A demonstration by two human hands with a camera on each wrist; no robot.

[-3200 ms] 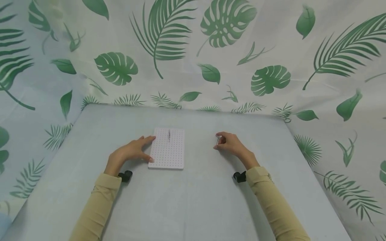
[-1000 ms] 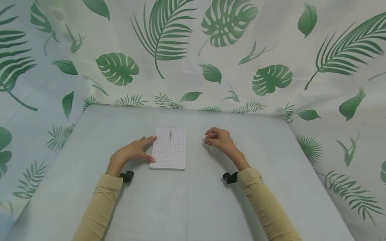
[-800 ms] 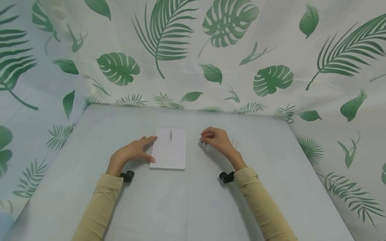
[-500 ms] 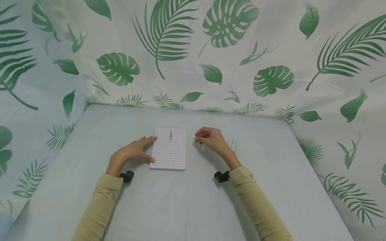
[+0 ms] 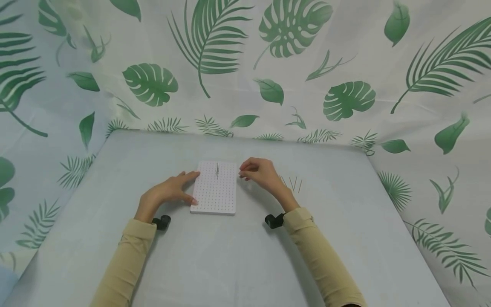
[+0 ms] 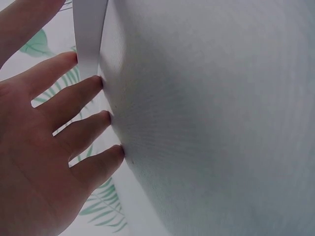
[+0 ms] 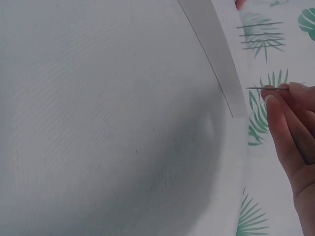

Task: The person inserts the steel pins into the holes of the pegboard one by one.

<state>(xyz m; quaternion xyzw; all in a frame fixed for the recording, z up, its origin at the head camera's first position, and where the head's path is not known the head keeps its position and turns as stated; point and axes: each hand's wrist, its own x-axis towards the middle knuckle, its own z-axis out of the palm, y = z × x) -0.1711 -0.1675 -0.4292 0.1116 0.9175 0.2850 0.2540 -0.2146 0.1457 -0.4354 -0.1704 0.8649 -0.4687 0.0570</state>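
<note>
A white board with rows of small holes (image 5: 215, 198) lies on the table, its edge (image 7: 216, 54) close in the right wrist view. Several thin needle-like pins (image 5: 217, 171) stand near its far side. My left hand (image 5: 166, 192) rests at the board's left side, thumb and index finger spread on its edge. In the left wrist view the fingers (image 6: 81, 101) are straight and apart. My right hand (image 5: 264, 175) pinches one thin pin (image 7: 255, 88) between thumb and fingertips, just beyond the board's right edge. The pin's tip points toward the upright pins (image 7: 260, 25).
A few loose thin pins (image 5: 294, 185) lie on the table right of my right wrist. The pale table (image 5: 215, 256) meets a white leaf-print curtain (image 5: 230, 89) at its back and sides. Black cameras (image 5: 274, 221) sit at both wrists.
My right hand has moved left with the pinched pin, from the loose pins to beside the board, leaving those pins in sight. My left hand and the board have stayed put.
</note>
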